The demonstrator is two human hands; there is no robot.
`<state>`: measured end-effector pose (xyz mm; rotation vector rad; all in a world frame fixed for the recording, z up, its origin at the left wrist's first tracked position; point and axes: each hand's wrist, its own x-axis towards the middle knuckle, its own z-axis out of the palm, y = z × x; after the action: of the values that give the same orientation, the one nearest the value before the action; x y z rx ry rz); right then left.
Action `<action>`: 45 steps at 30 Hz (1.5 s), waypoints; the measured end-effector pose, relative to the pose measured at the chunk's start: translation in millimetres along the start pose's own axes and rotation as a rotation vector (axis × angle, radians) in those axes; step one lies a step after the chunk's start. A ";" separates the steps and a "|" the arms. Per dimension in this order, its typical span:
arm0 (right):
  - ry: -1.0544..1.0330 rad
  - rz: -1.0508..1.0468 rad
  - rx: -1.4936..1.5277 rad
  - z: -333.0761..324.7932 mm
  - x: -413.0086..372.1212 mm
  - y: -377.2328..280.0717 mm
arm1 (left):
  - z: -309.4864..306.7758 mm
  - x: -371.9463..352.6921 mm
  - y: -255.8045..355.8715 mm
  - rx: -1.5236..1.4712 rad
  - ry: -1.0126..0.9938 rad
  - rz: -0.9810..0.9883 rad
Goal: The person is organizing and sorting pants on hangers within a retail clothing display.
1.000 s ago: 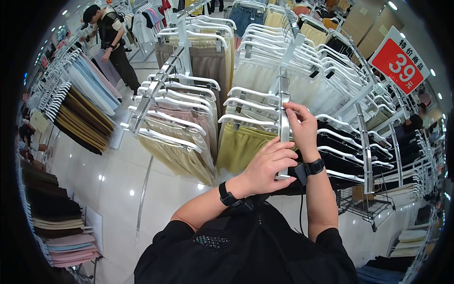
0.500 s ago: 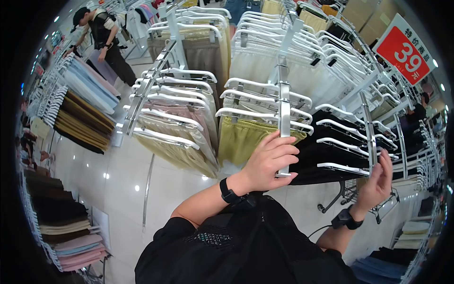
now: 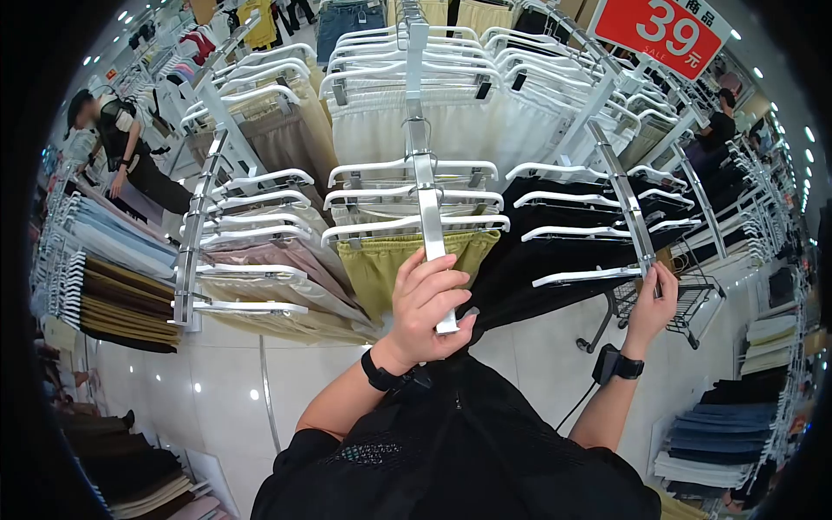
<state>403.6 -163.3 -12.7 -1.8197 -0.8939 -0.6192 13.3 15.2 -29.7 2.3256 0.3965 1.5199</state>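
Observation:
My left hand (image 3: 425,310) is closed round the front end of the middle metal display rail (image 3: 431,217). Just behind it, olive-green elastic-waist bottoms (image 3: 373,267) hang from a white hanger (image 3: 368,230) on that rail. My right hand (image 3: 653,305) has its fingertips closed on the front end of the right metal display rail (image 3: 631,221). Black garments (image 3: 511,286) hang there on white hangers, the nearest being a white hanger (image 3: 581,276) just left of my right hand. Each wrist wears a black band.
At left, another rail (image 3: 192,243) carries cream and pink garments. A red price sign (image 3: 663,33) stands at upper right. Below the right rail is a wire cart (image 3: 685,299). A person (image 3: 126,143) stands at far left. Folded jeans (image 3: 724,429) are stacked at lower right.
The view has swung right, so the racks appear further left. My right hand has gone from open fingers beside the right rail to gripping its end. My left hand stays on the middle rail.

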 end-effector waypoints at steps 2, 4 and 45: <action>0.053 0.047 0.027 10.9 -2.2 5.7 | -1.7 2.0 -5.4 0.001 -0.010 0.012; 0.108 -0.008 0.028 8.8 -0.1 12.8 | 0.9 -2.4 2.0 -0.011 -0.002 -0.010; 0.210 0.148 0.215 18.4 -0.5 24.2 | -0.8 -2.6 5.1 -0.016 0.014 -0.018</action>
<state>423.1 -152.7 -33.5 -1.5793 -0.6526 -0.5845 11.9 9.6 -29.4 2.2941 0.4066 1.5269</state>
